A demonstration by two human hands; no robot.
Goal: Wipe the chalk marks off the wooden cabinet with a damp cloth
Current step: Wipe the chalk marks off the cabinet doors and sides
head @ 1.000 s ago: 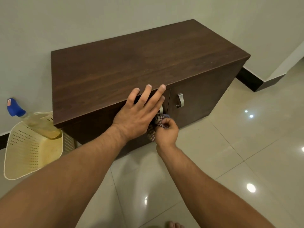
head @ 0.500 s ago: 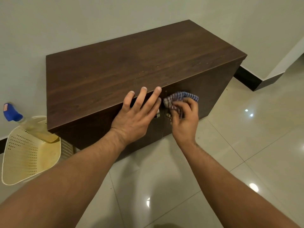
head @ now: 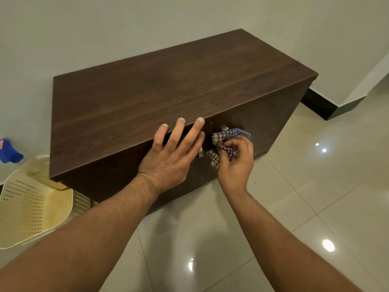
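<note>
Checked cloth [head: 231, 137] is pressing the cabinet [head: 147, 98] door front by the handle, bunched in the right hand [head: 236, 163]. Left hand [head: 171, 155] is lying spread, bracing the top edge. Suggest short firm strokes, refolding to a clean face.

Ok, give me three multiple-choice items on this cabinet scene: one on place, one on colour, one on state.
1. Where is the cloth?
A. on the cabinet top
B. against the cabinet front by the right door handle
C. in the basket

2. What colour is the spray bottle's head?
A. blue
B. green
C. black

3. How is the left hand?
A. fisted round the cloth
B. hanging free
C. flat, fingers spread over the cabinet's front edge

Answers: 1 B, the right hand holds it bunched there. 2 A, blue shows beside the cream basket. 3 C, open palm, holding nothing.
</note>
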